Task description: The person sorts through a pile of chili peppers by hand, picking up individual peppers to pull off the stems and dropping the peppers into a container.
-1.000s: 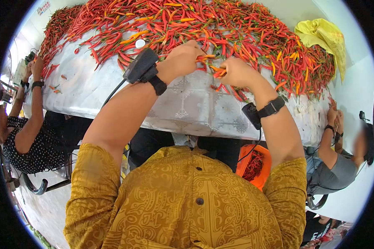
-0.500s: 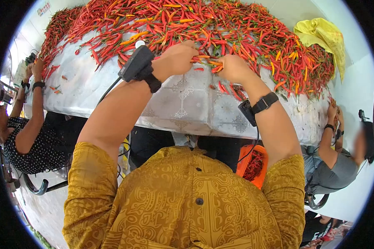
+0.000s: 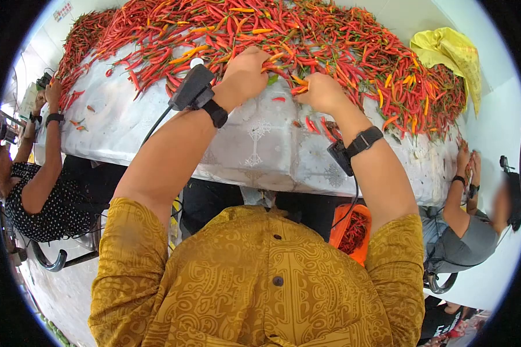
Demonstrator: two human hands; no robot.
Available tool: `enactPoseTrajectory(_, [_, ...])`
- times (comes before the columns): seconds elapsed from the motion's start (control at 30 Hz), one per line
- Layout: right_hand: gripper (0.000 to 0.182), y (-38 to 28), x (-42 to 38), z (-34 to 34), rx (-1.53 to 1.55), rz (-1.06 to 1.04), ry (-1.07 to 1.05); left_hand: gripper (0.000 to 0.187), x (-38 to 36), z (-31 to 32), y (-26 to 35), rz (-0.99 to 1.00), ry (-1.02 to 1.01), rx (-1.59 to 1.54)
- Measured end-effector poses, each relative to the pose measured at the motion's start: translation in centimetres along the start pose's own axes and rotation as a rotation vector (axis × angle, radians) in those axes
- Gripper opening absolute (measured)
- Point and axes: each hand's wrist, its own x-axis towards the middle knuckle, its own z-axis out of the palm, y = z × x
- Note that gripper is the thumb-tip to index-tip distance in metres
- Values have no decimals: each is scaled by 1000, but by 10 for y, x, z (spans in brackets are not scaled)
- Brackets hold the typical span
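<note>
A large heap of red, orange and some green chilies (image 3: 330, 34) spreads over the table's covering (image 3: 237, 139). My left hand (image 3: 248, 72) is closed at the heap's near edge, its fingertips around an orange-red chili that points right. To its right, my right hand (image 3: 321, 92) has its fingers pinched on a few red and orange chilies (image 3: 298, 87). A small green piece (image 3: 272, 80) lies beside my left hand. One short red chili (image 3: 279, 99) rests on the covering between and below the hands.
An orange basket (image 3: 362, 259) with red chilies stands below the table edge. A yellow sack (image 3: 446, 46) is at the back right. One person (image 3: 40, 191) works at the left, another (image 3: 466, 231) at the right. Loose chilies (image 3: 329, 128) lie near my right wrist.
My left hand has moved slightly up and away from my right hand, which has shifted a little left. The green piece now shows. The right-hand person's hands have moved apart.
</note>
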Motion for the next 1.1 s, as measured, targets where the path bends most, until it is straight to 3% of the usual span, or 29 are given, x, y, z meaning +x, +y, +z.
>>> enactPoseTrajectory(0.13, [30,0,0,-1,-19,48,-106,32,2,0,-3,13,-80,-28])
enactPoseTrajectory(0.23, [29,-4,-5,-5,-22,21,-129,33,-2,3,-4,167,-223,-11])
enactPoseTrajectory(0.47, [27,10,-6,-15,146,-35,-99,36,-6,-7,4,71,-251,80])
enactPoseTrajectory(0.63, [25,10,2,-12,126,-2,106,38,-7,-23,14,30,-278,-25])
enactPoseTrajectory(0.73, [25,12,13,6,-87,34,51,38,-8,-30,18,13,-232,-102])
enactPoseTrajectory(0.87, [23,13,12,4,-92,44,-1,39,-6,-45,15,-3,-233,-98])
enactPoseTrajectory(0.97, [23,19,12,-2,-85,-18,-30,38,0,-53,4,-50,-286,-80])
enactPoseTrajectory(1.1, [28,4,7,-17,151,15,33,36,3,-52,-10,-76,-330,-123])
